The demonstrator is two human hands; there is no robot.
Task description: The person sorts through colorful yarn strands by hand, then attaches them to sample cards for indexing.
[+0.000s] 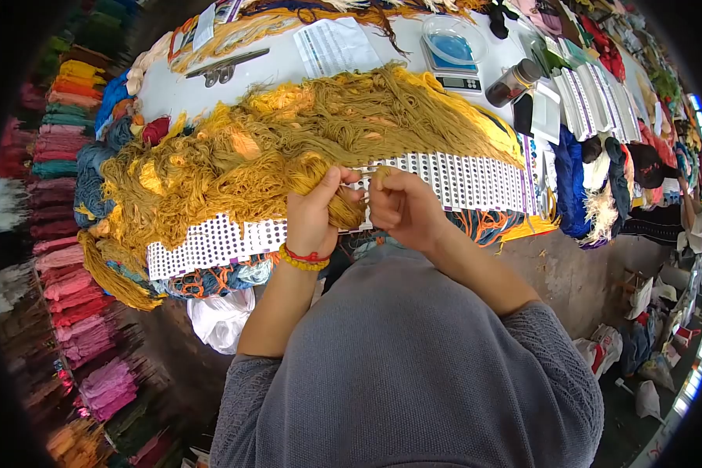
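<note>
My left hand [313,209], with a red and yellow bracelet at the wrist, is closed around a ball of mustard-yellow yarn [346,209]. Just to its right, my right hand [407,207] is pinched on a small olive-yellow tuft of yarn [381,176]. Whether a strand joins the tuft to the ball is too fine to make out. Both hands are held over the near edge of the table. Beyond them spreads a big loose heap of olive and mustard yarn [351,117], on white sheets with rows of dark dots [476,181].
Scissors [225,69] and a printed paper [335,48] lie on the far tabletop. A digital scale [456,83] with a clear bowl [454,40] stands right of them, beside a dark bottle [513,82]. Coloured skeins [58,273] line the floor at left.
</note>
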